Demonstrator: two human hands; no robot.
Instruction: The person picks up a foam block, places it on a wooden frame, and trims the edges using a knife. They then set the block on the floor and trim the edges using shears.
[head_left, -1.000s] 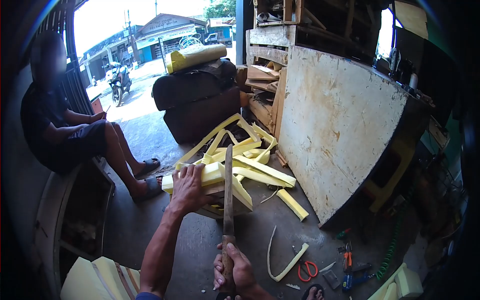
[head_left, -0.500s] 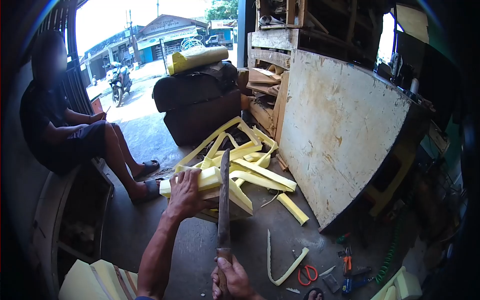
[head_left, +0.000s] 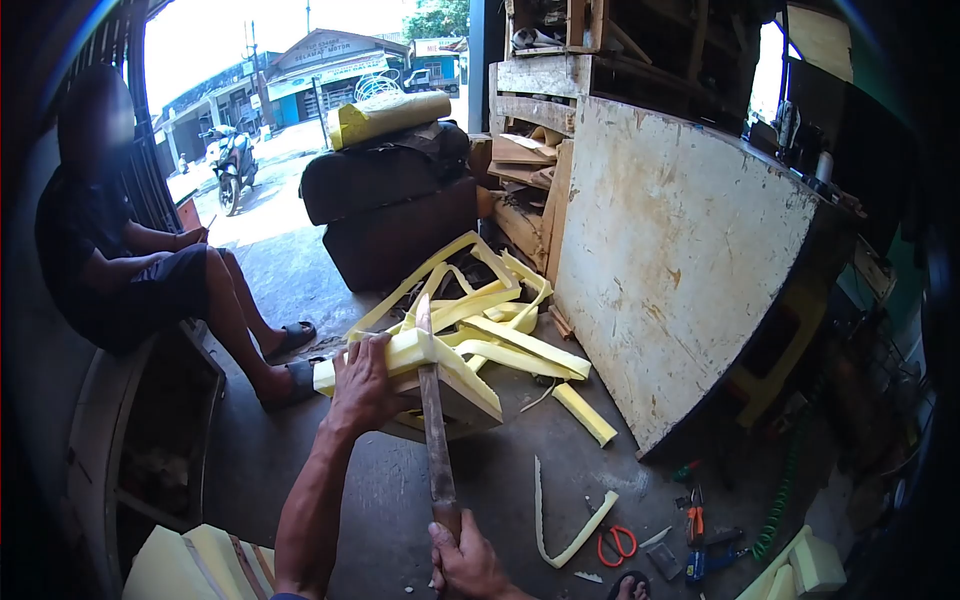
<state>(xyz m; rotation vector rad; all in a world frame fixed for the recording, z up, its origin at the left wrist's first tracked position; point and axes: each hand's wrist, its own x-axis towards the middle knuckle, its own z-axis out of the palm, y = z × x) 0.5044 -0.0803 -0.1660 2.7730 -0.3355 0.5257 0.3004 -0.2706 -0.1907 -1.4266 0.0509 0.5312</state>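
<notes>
My left hand (head_left: 365, 385) is curled over a pale yellow foam block (head_left: 408, 352), its fingers across the top. Beneath the foam is a board-like piece (head_left: 470, 395) with yellow foam along its edge. In my right hand (head_left: 468, 562) is the wooden handle of a long knife (head_left: 434, 430), its blade pointing away from me. The blade crosses the right end of the foam block, and its tip shows beyond it.
Loose foam strips (head_left: 520, 345) lie behind the block. Scissors (head_left: 617, 545), pliers (head_left: 695, 520) and a blue-handled tool (head_left: 697, 565) rest on the floor at right. A large scuffed panel (head_left: 680, 260) stands there. At left, a person (head_left: 110, 240) sits near a dark padded stack (head_left: 395, 220).
The knife has swung left, its blade now crossing the foam's end instead of standing beside it. My right hand has shifted slightly right and down; my left hand keeps its hold.
</notes>
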